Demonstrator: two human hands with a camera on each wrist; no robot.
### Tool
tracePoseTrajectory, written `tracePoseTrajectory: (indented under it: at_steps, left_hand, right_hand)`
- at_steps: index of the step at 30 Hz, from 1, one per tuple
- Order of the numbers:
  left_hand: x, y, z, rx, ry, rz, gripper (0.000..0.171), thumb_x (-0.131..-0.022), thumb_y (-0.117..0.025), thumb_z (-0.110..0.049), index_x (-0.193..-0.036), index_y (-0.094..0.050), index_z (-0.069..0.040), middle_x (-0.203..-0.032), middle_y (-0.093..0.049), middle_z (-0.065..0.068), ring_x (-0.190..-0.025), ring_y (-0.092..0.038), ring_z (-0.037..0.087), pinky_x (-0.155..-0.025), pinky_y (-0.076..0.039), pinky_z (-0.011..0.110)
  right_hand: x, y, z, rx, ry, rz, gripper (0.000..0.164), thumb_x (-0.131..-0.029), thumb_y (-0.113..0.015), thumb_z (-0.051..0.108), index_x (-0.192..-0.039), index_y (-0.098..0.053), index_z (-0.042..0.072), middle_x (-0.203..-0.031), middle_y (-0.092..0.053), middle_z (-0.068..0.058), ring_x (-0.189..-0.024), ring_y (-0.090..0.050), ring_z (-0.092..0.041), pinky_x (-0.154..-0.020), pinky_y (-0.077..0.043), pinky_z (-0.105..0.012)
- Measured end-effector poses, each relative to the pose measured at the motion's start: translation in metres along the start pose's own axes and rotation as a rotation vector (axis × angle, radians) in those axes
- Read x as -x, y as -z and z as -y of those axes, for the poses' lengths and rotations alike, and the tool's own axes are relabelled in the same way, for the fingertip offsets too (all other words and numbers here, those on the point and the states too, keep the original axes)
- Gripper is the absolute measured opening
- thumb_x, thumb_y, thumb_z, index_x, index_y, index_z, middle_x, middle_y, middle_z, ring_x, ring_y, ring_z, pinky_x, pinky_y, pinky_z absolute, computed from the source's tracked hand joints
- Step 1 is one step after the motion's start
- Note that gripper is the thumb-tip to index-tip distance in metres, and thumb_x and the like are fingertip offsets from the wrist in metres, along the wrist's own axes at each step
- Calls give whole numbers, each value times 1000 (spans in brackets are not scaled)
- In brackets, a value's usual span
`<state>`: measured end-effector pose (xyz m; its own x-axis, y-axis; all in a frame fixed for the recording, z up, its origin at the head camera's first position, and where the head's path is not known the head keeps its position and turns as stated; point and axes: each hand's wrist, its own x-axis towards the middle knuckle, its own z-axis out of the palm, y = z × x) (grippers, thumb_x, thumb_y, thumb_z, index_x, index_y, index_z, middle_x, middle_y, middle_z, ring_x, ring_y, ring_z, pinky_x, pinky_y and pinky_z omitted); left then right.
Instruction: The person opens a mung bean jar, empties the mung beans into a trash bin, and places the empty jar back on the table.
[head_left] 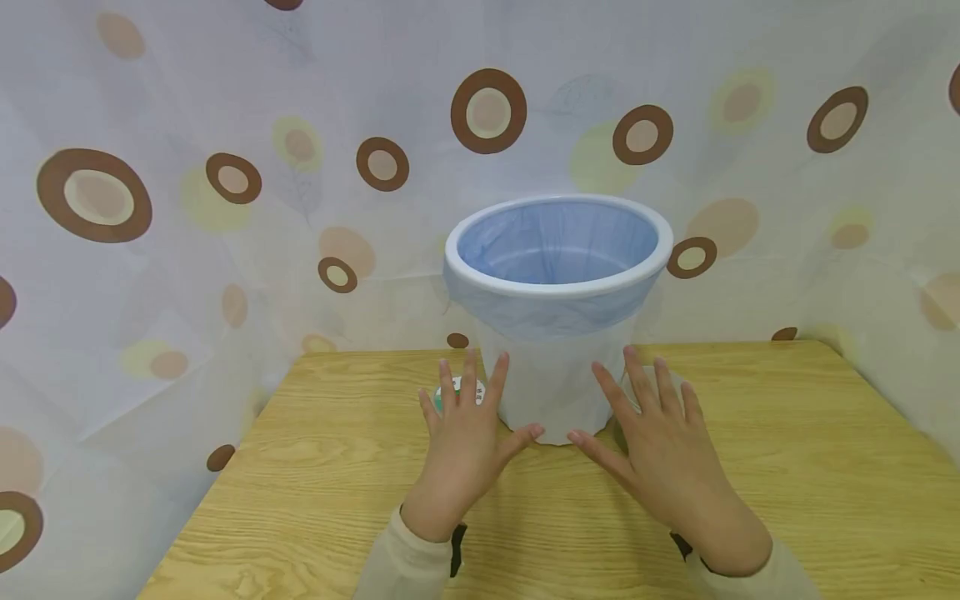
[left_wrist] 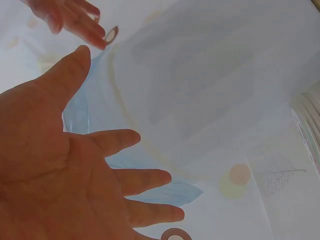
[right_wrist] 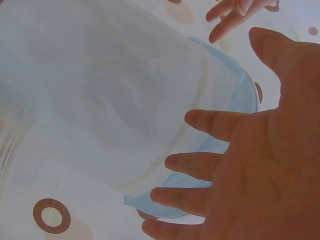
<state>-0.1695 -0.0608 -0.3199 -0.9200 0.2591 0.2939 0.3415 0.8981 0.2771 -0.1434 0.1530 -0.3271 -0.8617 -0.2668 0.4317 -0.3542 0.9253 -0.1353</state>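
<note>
White bin [head_left: 551, 379] standing upright, just right of frame centre.
Blue liner [head_left: 551, 312] is folding over the bin's rim; the base is resting on the wood-grain counter [head_left: 337, 475]. At lower centre, left hand [head_left: 465, 450] and right hand [head_left: 667, 454] are hovering before the bin, each grip showing wide, fingers splayed; contact: cannot tell. Small labelled round item [head_left: 481, 391] is lying behind the left fingers, partly hidden.

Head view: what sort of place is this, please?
Probably a screened-off indoor work corner; the wider room is not visible. A patterned backdrop stands behind and along both sides of a table, and a bin stands on it.
</note>
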Motion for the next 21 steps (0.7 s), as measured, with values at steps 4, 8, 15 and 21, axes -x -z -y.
tracePoseTrajectory:
  at_steps: [4, 8, 15, 21]
  left_hand:
    - [-2, -1, 3, 2, 12, -23, 86, -85, -63, -56, -153, -25, -20, -156, -17, 23, -138, -11, 54, -101, -15, 75]
    - [-3, -2, 6, -10, 13, -64, 87, -82, -67, -54, -153, -27, -21, -154, -23, 23, -136, -19, 55, -100, -21, 74]
    - [-9, -6, 12, 38, 32, -94, 90, -76, -78, -46, -150, -34, -18, -152, -29, 22, -134, -26, 55, -99, -24, 72]
    - [-16, -9, 18, 70, 90, -111, 98, -70, -83, -44, -150, -34, -16, -151, -29, 23, -134, -27, 53, -101, -24, 71]
  right_hand:
    - [-2, -1, -1, -6, 32, -52, 76, -90, -54, 58, -148, -37, 10, -152, -25, -25, -133, -27, -54, -99, -26, -70]
    - [-4, -2, -3, 5, 45, -83, 75, -91, -55, 56, -147, -39, 10, -150, -30, -26, -130, -32, -53, -97, -30, -70]
    - [-5, -2, -6, -18, 46, -123, 71, -91, -58, 50, -145, -40, 8, -147, -33, -27, -128, -35, -54, -94, -34, -68]
    - [-8, -4, -6, -40, 55, -178, 68, -93, -58, 47, -143, -41, 5, -144, -37, -28, -125, -38, -53, -92, -37, -66]
